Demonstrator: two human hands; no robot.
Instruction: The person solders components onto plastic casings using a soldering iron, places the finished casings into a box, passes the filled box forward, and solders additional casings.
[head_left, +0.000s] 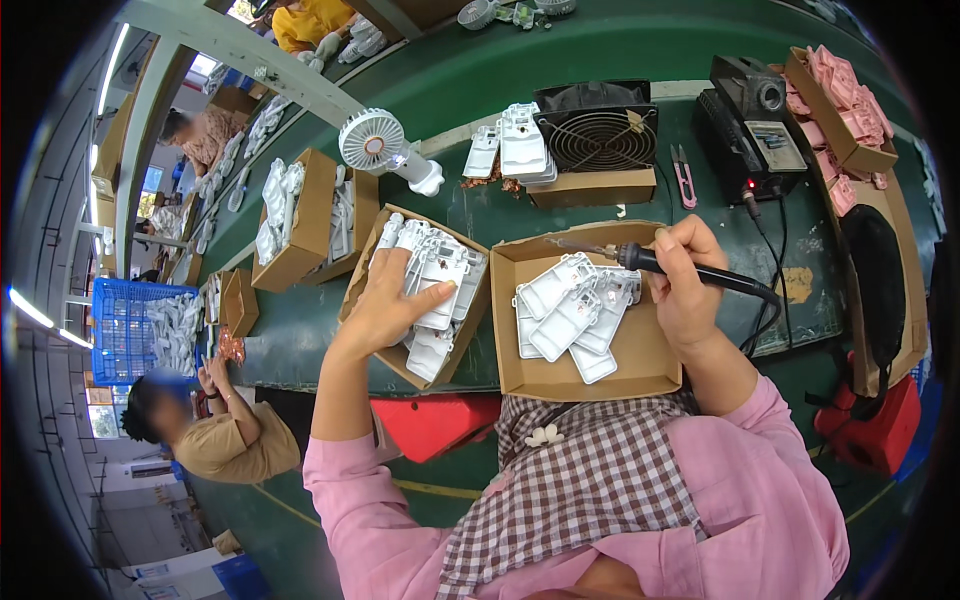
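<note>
In my right hand [688,285] is a soldering iron [725,278], gripped by its black handle, its thin tip pointing left over a shallow cardboard box [540,382]. Several white plastic housings [567,318] lie overlapped in that box, some with small metal parts showing. My left hand [383,310] reaches over a second cardboard box [467,358] to the left, filled with similar white housings [440,270]. Its thumb and fingers are spread and rest on the housings there; the fingertips are partly hidden among them.
Behind the boxes stand a black-grilled fan [600,138], stacked white housings [523,140] and a white handheld fan [385,150]. Pink tweezers [684,178] lie near a black soldering station [745,140]. Pink parts [850,95] fill a box far right. A co-worker [225,430] sits left.
</note>
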